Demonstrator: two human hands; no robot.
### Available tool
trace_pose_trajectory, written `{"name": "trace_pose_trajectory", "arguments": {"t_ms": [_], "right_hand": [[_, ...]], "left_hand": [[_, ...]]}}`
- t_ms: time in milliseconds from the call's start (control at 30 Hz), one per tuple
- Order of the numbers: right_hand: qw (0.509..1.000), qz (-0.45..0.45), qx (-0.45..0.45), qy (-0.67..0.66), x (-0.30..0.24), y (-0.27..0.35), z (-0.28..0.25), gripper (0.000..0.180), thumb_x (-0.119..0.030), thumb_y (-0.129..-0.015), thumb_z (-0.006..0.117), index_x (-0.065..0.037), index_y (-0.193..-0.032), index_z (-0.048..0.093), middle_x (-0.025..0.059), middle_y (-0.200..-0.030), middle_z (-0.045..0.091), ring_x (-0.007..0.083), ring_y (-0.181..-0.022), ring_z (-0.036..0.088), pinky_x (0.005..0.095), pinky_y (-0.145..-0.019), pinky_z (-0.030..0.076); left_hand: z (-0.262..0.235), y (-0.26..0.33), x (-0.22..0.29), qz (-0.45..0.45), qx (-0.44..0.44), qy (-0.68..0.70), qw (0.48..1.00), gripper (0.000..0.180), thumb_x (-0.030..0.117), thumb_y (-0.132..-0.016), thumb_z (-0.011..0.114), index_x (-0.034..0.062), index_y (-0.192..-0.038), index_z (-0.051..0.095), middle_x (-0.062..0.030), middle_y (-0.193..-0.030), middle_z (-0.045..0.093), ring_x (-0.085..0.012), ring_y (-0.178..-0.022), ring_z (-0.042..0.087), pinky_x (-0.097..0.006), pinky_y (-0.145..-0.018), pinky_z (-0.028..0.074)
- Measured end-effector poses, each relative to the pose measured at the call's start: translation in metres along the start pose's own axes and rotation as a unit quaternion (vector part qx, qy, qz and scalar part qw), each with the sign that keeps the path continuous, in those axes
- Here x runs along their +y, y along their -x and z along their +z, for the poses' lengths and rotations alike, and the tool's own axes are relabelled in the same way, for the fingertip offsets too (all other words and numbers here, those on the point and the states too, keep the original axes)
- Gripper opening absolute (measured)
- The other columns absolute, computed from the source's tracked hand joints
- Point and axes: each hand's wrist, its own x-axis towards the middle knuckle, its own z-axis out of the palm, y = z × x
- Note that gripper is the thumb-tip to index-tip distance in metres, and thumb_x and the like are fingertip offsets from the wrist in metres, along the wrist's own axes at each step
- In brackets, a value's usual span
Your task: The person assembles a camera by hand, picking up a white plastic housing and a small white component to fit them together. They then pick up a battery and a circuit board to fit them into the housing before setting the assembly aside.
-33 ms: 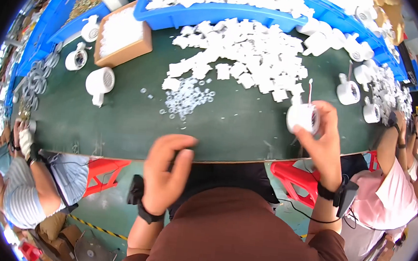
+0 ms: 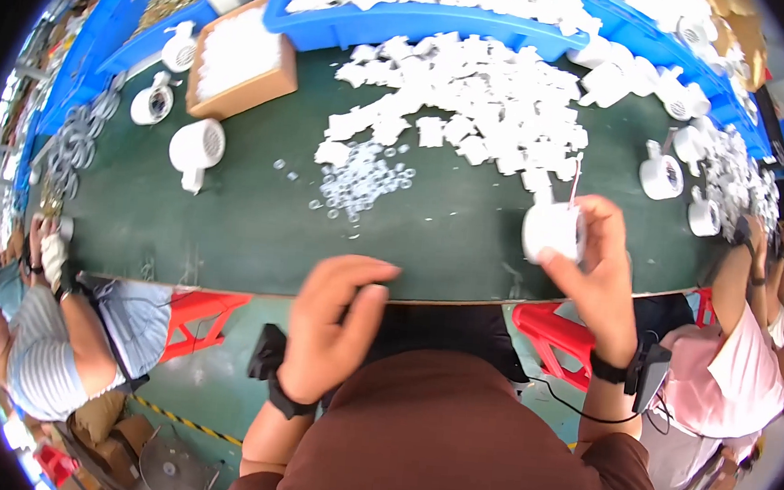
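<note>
Over the right part of the table, my right hand point(image 2: 600, 271) grips a white round plastic housing point(image 2: 549, 233) between thumb and fingers. Its short neck points away from me, and a thin reddish wire point(image 2: 576, 181) stands up from it. My left hand point(image 2: 335, 319) is at the table's front edge, thumb and fingers apart, holding nothing. Beyond it lies a loose pile of small translucent rings point(image 2: 360, 183). A large heap of small white plastic parts point(image 2: 477, 95) spreads farther back. Another white housing point(image 2: 197, 147) with a short neck rests on the left.
A cardboard box point(image 2: 252, 94) of white pieces stands at the back left. Blue bins point(image 2: 428, 27) line the far side. More white housings point(image 2: 662, 177) lie at the right. Co-workers sit on both sides; red stools point(image 2: 551, 336) stand below the green table point(image 2: 245, 243).
My right hand has brought the white housing a little left and nearer to me. The left hand has shifted slightly right. The whole view has also turned a little.
</note>
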Motion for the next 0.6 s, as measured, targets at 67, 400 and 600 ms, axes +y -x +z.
{"name": "trace_pose_trajectory", "arguments": {"t_ms": [67,400,600], "right_hand": [[0.989,0.026,-0.077,-0.121,-0.01,0.009,0.041,0.068,0.005,-0.083,0.075,-0.006,-0.139,0.038,0.0075,-0.126,0.053,0.018,-0.117,0.056,0.0344,-0.101,0.047],[0.961,-0.096,-0.239,-0.105,-0.012,0.016,0.103,0.049,0.008,-0.089,0.07,-0.001,-0.133,0.051,0.0131,-0.133,0.05,0.0189,-0.113,0.056,0.0345,-0.097,0.05],[0.958,-0.145,-0.19,-0.157,-0.042,0.001,0.108,0.014,0.004,-0.094,0.067,0.002,-0.108,0.067,0.0049,-0.097,0.066,0.01,-0.077,0.063,0.0241,-0.072,0.052]], "left_hand": [[0.012,0.002,0.003,0.009,-0.052,0.018,0.998,0.032,0.0,-0.093,0.062,0.0013,-0.124,0.066,-0.0151,-0.121,0.066,-0.0281,-0.109,0.063,-0.036,-0.097,0.049],[0.018,0.014,-0.011,0.045,0.069,-0.069,0.994,0.055,0.007,-0.092,0.069,-0.0003,-0.141,0.046,-0.0237,-0.142,0.044,-0.0406,-0.12,0.047,-0.046,-0.102,0.042],[0.017,0.011,-0.003,0.07,0.059,-0.122,0.988,0.043,0.001,-0.087,0.065,-0.0005,-0.129,0.053,-0.0229,-0.132,0.052,-0.0374,-0.117,0.053,-0.042,-0.098,0.044]]}}
